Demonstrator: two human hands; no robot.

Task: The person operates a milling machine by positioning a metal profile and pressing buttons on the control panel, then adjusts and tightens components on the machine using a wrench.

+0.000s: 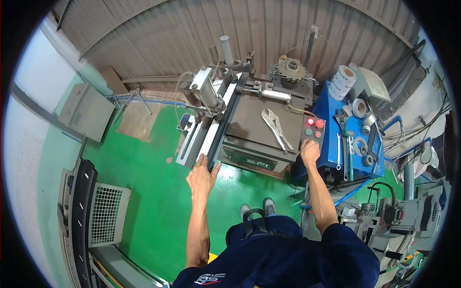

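Observation:
A long white and black profile point(210, 140) lies along the machine's bed, under the upright metal cylinder point(207, 90). At its near end my left hand point(200, 178) has its fingers on the white face and its thumb by the dark side, closed about that end. My right hand point(310, 151) rests with curled fingers on the lower part of the control box point(313, 126); the fingertips are partly hidden. Above it a red lamp glows beside a red button. Locking pliers point(276, 127) lie on the machine's brown top point(245, 122), between my hands.
A blue bench point(324, 161) on the right carries hand tools, tape rolls and a large printed roll point(342, 82). A toothed cutter point(289, 70) sits at the back. On the left stand a grey cabinet point(86, 113) and a grid-fronted crate point(109, 213). Green floor point(158, 211) lies around.

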